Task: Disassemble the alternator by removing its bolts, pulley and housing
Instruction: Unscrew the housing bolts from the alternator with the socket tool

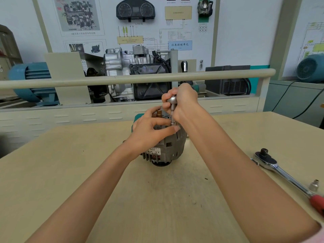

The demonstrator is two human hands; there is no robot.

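Alternator [164,146] stands upright at the middle of the beige workbench [70,172], a label on its near side. Right hand [182,100] grips the top of a slim socket driver [172,109] held vertically, its tip down on the alternator's upper face. Left hand [149,130] rests over the housing, thumb and forefinger pinching the driver's lower end. Ratchet wrench [280,171] with a red grip lies well to the right, a small socket [314,185] just beside its handle
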